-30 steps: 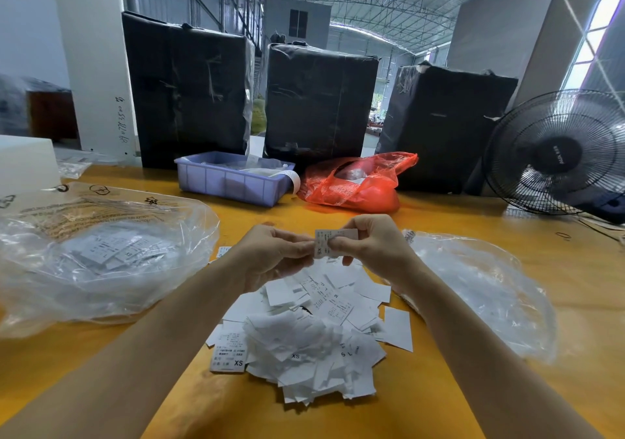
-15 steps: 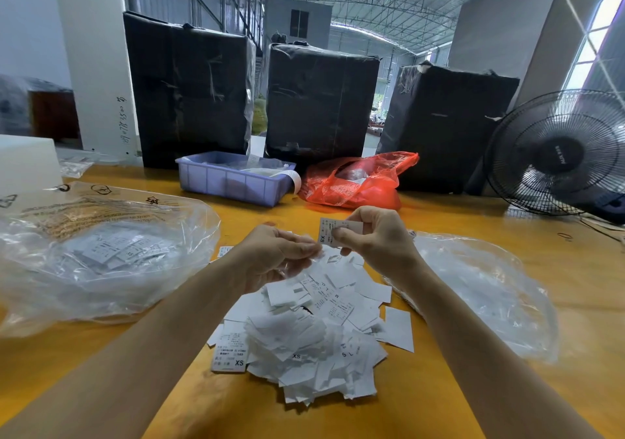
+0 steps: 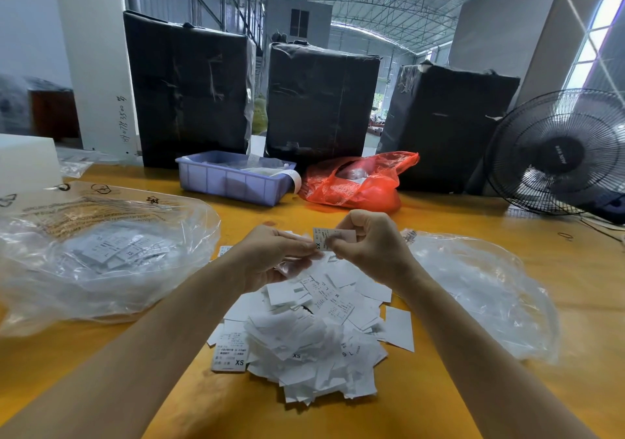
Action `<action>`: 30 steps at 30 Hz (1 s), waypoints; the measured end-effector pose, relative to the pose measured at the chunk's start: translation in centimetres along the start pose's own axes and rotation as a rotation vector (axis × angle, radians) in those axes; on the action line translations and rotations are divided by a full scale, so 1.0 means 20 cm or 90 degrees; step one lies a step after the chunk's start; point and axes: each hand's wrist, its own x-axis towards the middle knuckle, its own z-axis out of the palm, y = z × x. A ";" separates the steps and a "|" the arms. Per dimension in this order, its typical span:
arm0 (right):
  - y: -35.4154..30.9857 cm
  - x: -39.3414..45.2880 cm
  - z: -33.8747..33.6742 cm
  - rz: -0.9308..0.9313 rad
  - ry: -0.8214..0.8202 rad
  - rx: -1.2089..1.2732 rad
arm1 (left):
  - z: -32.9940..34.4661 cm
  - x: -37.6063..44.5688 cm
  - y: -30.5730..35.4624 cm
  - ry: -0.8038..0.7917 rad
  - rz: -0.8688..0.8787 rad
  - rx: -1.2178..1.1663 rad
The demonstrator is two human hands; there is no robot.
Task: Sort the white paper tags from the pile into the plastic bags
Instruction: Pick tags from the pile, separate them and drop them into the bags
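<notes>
A pile of white paper tags (image 3: 311,333) lies on the yellow table in front of me. Above its far edge my right hand (image 3: 372,249) pinches a small white tag (image 3: 324,237) printed "XS". My left hand (image 3: 274,256) meets it from the left, fingertips touching the tag's lower left corner; more white paper shows under those fingers. A clear plastic bag (image 3: 101,252) holding several tags lies at the left. A second clear plastic bag (image 3: 473,293) lies at the right, with white paper faintly visible inside.
A lilac plastic bin (image 3: 233,181) and a red plastic bag (image 3: 358,181) sit at the table's far side before three black-wrapped bales (image 3: 318,100). A black fan (image 3: 561,154) stands at the far right. A white box (image 3: 27,161) is at the far left.
My left hand, which had drawn slightly away from the tag half a second ago, has come back up to touch it. My right hand keeps holding the tag at about the same spot.
</notes>
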 end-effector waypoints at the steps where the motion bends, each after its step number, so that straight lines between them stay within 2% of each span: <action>1: 0.00 0.00 0.00 0.002 -0.015 -0.004 | 0.00 0.00 0.00 0.007 0.002 -0.005; 7: 0.01 0.00 -0.01 0.100 -0.115 0.071 | 0.00 0.00 0.00 0.024 0.004 -0.008; 11: 0.02 0.00 -0.02 0.162 -0.154 0.125 | 0.00 0.00 -0.01 0.016 0.016 0.048; 14: 0.02 0.00 -0.02 0.182 -0.192 0.100 | 0.01 0.01 -0.01 0.012 0.036 0.099; 18: 0.02 0.00 0.00 0.215 -0.294 0.074 | 0.02 0.01 -0.04 0.008 0.041 0.135; 20: 0.01 -0.01 0.01 0.211 -0.302 0.076 | 0.03 0.01 -0.05 0.005 0.042 0.142; 22: 0.00 -0.01 0.01 0.209 -0.276 0.107 | 0.04 0.01 -0.06 0.012 0.053 0.114; 27: 0.02 0.01 0.02 0.184 -0.020 0.141 | 0.06 0.03 -0.07 0.055 0.065 -0.045; 30: 0.04 0.01 0.03 0.153 -0.028 0.119 | 0.07 0.02 -0.08 0.070 0.069 -0.065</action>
